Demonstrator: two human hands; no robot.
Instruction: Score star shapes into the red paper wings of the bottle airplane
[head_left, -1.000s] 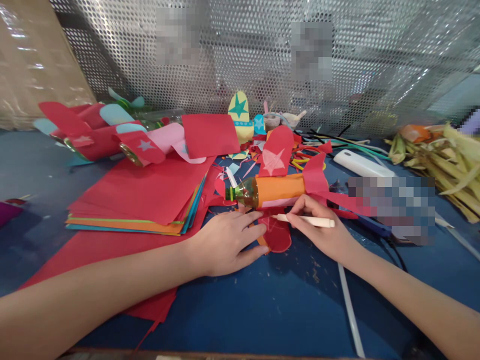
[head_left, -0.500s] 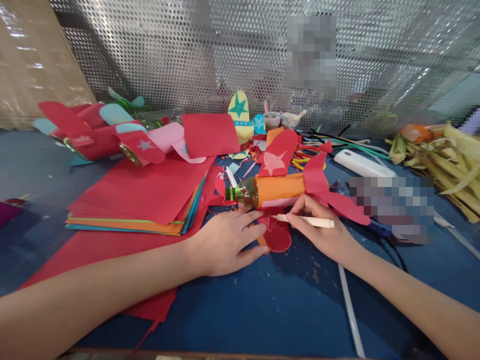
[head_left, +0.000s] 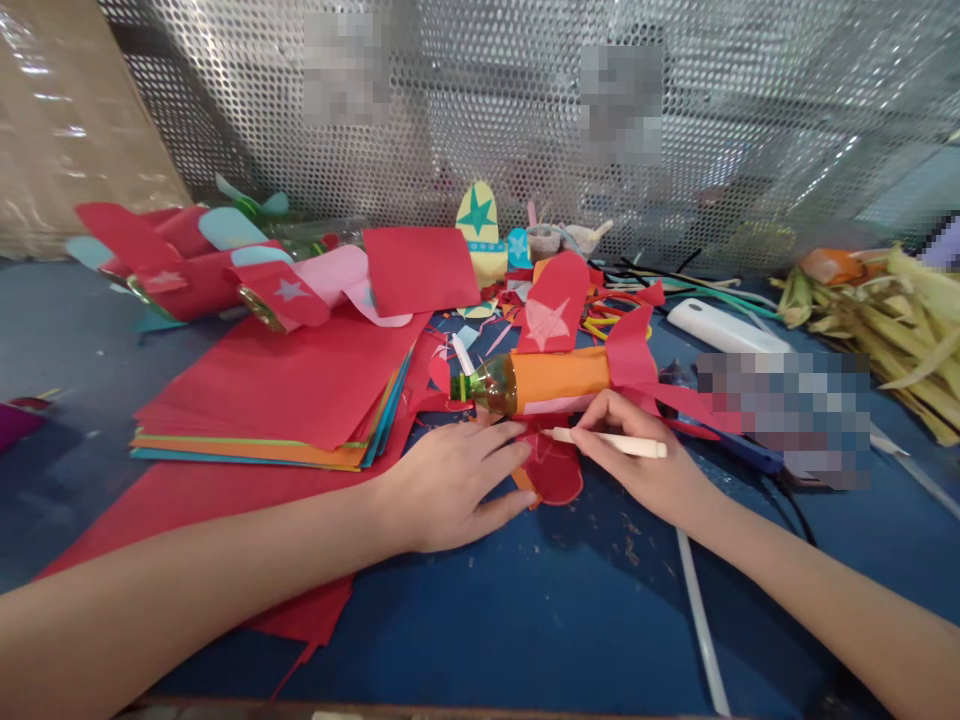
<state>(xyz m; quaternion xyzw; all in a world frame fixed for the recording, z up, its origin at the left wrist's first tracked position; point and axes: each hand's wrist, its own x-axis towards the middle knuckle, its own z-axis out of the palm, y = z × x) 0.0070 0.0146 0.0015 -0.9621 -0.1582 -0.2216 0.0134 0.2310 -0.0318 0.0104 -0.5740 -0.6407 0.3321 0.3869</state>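
A green-necked plastic bottle wrapped in orange paper lies on its side, with red paper wings and tail fins attached. My right hand is closed around a white marker pen, its tip at a star outline on the near red paper wing. My left hand lies flat with fingers spread, its fingertips on the left edge of that wing and close to the bottle. The far red wing carries a pale star.
Left of the bottle lies a stack of coloured paper. Behind it sit red paper-and-bottle crafts. A white glue gun, blurred items and dried husks are at right. A perforated metal panel stands at the back.
The pen tip and my right hand have shifted very slightly left. The near red tail fin sits differently, and the far wing has tilted a little. My left hand stays in place.
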